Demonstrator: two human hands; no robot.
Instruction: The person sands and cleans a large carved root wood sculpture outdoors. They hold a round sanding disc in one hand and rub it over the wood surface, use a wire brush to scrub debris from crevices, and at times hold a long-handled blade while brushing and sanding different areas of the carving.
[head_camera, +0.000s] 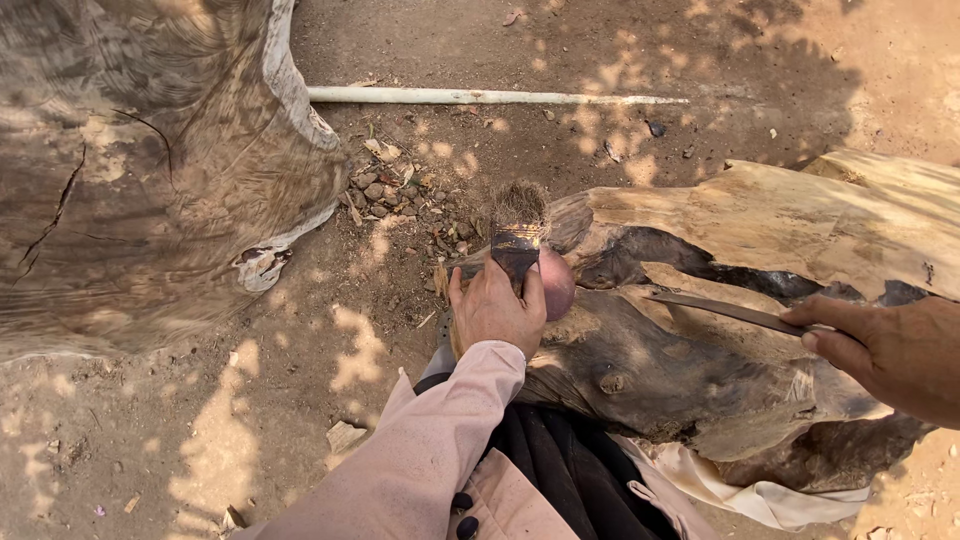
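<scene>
My left hand (493, 310), in a pink sleeve, grips a flat paintbrush (517, 232) by its dark ferrule, the worn bristles pointing away from me. The brush rests against the end of a gnarled, dark and pale log (690, 370) lying across the ground. A rounded reddish knob (557, 283) shows just right of my fingers. My right hand (885, 352) comes in from the right edge and pinches a thin dark blade-like strip (722, 309) that lies over the log's top and points left.
A large weathered tree stump (140, 170) with cracks fills the upper left. A white pipe (480, 97) lies on the dirt beyond it. Small stones (385, 190) sit between stump and log. Pale cloth (740, 495) lies under the log.
</scene>
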